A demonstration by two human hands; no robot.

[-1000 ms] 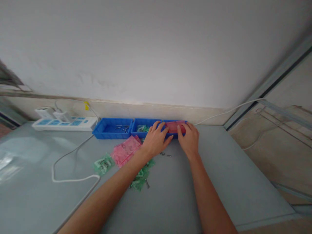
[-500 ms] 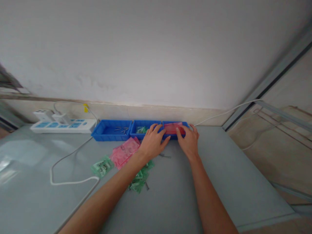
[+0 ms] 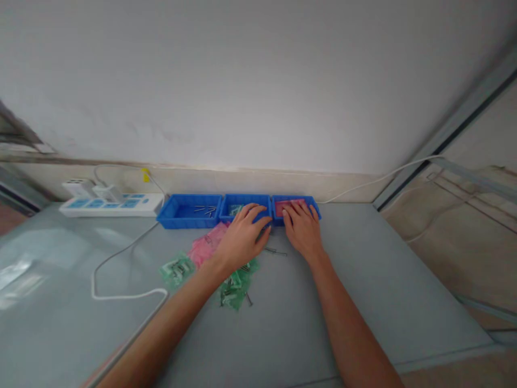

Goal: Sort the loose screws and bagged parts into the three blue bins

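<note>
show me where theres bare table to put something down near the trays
Bare table lies right of the right hand, and near the front edge between the forearms. Crowded: pink bags and green bags under the left hand, plus the cord.

Three blue trays in a row at the tabletop's far edge. Right tray (image 3: 317,209): shallow, rectangular, holds a flat pink bag (image 3: 290,206). Middle tray (image 3: 242,198): same form, green bags (image 3: 234,209) inside. Both upright, side walls touching or nearly so.
</note>
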